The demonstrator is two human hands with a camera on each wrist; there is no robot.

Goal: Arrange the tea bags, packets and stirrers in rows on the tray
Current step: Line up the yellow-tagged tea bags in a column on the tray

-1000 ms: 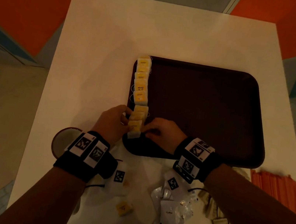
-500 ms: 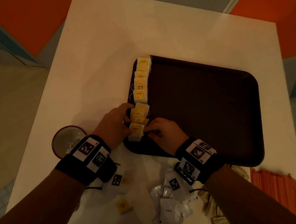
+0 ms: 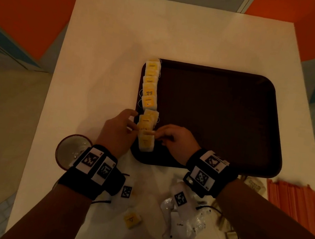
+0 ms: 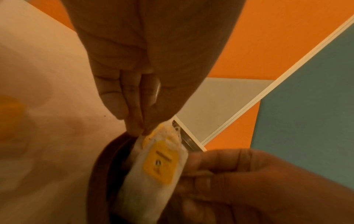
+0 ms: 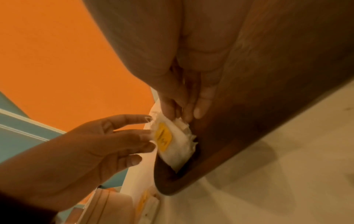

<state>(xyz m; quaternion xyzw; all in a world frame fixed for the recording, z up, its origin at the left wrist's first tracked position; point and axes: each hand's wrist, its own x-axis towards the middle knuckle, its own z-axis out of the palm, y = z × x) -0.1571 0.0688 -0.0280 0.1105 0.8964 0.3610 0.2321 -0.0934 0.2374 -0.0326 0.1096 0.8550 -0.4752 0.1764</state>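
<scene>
Steadying tea bags (image 3: 146,130), hands' straight fingertips (image 5: 147,137) touch.

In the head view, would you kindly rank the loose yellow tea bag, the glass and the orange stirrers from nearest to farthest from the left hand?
From the left hand, at the tray's near left corner:
1. The glass, just below-left of the hand, beside that wrist.
2. The loose yellow tea bag, on the table near the front edge, right of the left forearm.
3. The orange stirrers, far across at the table's right edge.
</scene>
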